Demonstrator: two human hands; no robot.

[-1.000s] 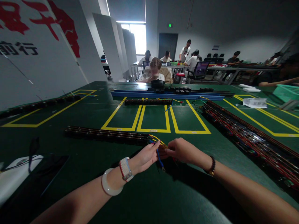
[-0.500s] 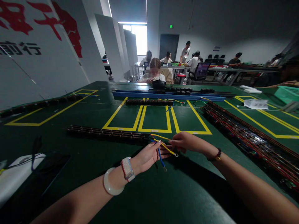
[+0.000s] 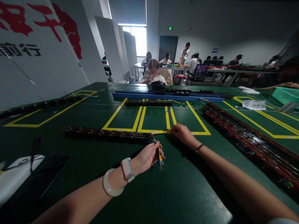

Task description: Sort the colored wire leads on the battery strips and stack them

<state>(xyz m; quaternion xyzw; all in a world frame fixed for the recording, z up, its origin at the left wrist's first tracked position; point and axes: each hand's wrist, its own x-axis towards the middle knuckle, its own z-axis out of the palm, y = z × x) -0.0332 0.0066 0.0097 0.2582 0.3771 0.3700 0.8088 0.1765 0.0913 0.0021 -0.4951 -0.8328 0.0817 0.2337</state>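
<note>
A long dark strip (image 3: 107, 134) with thin metal rods lies across the green table, coloured wires coming out of its right end. Those wires pass into my left hand (image 3: 147, 157), which pinches a yellow wire and a blue wire together. Their ring terminals (image 3: 161, 163) hang below the fingers, pointing toward me. Off to the right, my right hand (image 3: 183, 133) is closed on another yellow wire (image 3: 161, 133), stretched nearly straight from the strip's end. Its tip is hidden by the fingers. My left wrist carries a watch (image 3: 127, 170) and a pale bangle (image 3: 109, 183).
A similar strip (image 3: 148, 103) lies farther back, before a blue rail (image 3: 173, 95). Rod-and-wire assemblies (image 3: 247, 143) fill the right side. A white box and dark tablet-like object (image 3: 54, 174) lie at left. A green basket (image 3: 286, 93) stands far right; people sit beyond.
My right hand has moved away and slightly up, drawing one yellow wire straight. My left fingers have closed, and the yellow and blue wire ends now hang together.
</note>
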